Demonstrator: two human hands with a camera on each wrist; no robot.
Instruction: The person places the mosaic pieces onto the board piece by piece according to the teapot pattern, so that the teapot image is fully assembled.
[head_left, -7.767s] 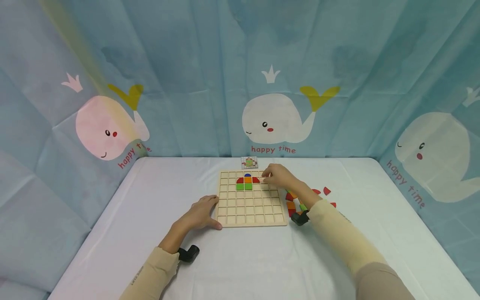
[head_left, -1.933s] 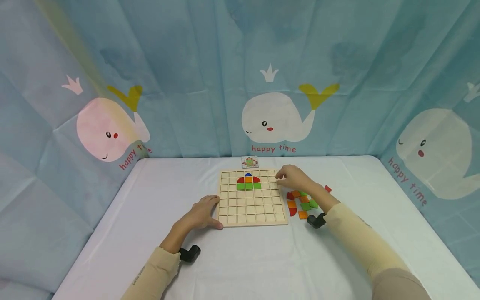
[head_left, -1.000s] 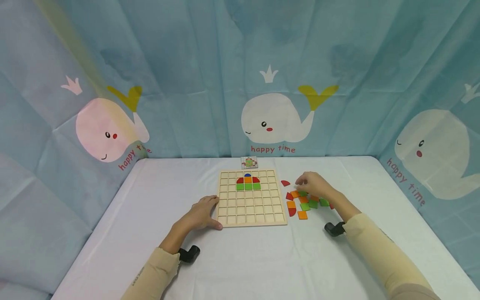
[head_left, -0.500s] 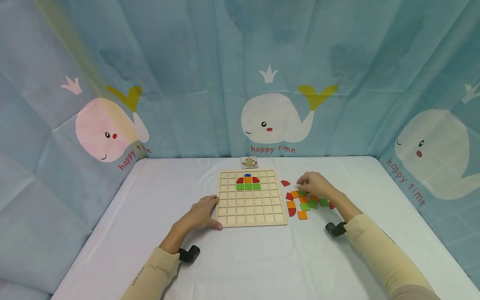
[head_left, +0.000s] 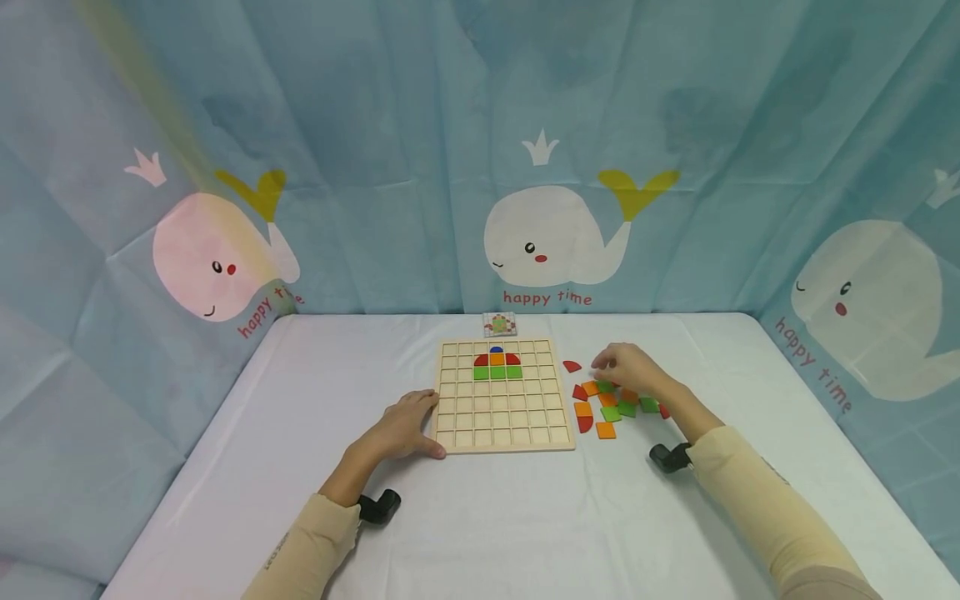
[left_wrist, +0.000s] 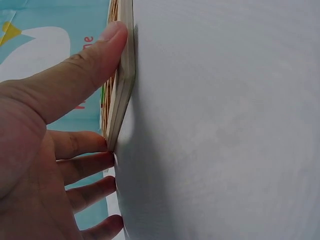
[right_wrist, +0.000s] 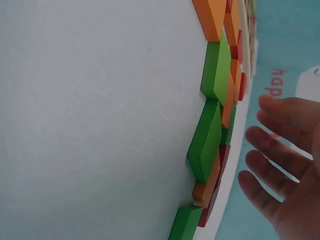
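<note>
Head view: the right hand (head_left: 628, 369), loosely spread, is now moved from the board (head_left: 500, 421) to the tiles (head_left: 611, 413); choosing seems begun.

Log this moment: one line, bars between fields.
left hand: touching board at near-left corner | right hand: near loose tiles, nothing visibly held | placed tiles: blue, orange, red, green | card: beyond board's far edge

I face a creased blue cloth wall (head_left: 375, 125), printed at my twelve o'clock with a white whale (head_left: 551, 233), at ten a pinkish whale (head_left: 195, 258) below a yellowish streak (head_left: 146, 83), at two another whale (head_left: 885, 292); a white-covered surface (head_left: 517, 525) spreads before me.
</note>
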